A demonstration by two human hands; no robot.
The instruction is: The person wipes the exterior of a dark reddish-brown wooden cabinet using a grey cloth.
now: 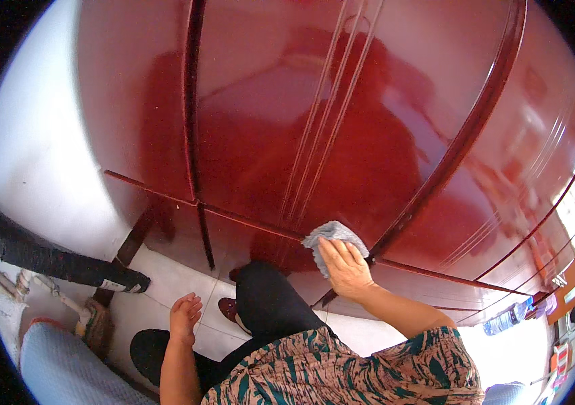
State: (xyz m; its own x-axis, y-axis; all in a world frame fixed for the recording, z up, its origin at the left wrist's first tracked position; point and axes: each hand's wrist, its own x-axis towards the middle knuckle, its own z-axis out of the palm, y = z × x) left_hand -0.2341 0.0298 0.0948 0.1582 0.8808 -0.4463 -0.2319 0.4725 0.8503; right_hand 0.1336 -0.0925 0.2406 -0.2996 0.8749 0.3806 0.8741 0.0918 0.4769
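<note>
The glossy red cabinet [247,135] spans most of the view. Near its lower edge, at the door's bottom seam, the grey cloth [333,231] is held under the extended fingers of the right hand [346,268]; the left hand [185,314], empty, fingers loosely curled, hangs apart.

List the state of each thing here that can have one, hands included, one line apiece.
Right hand: laid over the grey cloth, fingers extended.
Left hand: empty, fingers loosely curled, off the cabinet.
Grey cloth: crumpled, under the right hand, against the cabinet.
Dark-red cabinet: glossy, reflective; its front panels look shut.
Dark-red shoe: worn, on the tiled floor.
</note>
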